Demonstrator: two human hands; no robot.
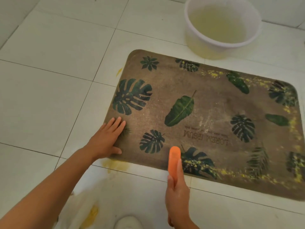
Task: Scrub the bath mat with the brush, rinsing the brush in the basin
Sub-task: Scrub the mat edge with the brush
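Note:
A brown bath mat (206, 100) printed with green leaves lies flat on the white tiled floor, with yellow residue along its right and near edges. My left hand (107, 139) rests flat on the mat's near left corner, fingers spread. My right hand (177, 194) grips an orange brush (174, 158) by its handle, and the brush's tip is over the mat's near edge. Its bristles are hidden underneath. A white basin (221, 42) holding yellowish water stands on the floor just beyond the mat's far edge.
White floor tiles (57, 63) with dark grout lines surround the mat. Yellow stains mark the floor near the mat's left corner (115, 166) and lower down (92, 214). A white shoe tip (127, 222) shows at the bottom.

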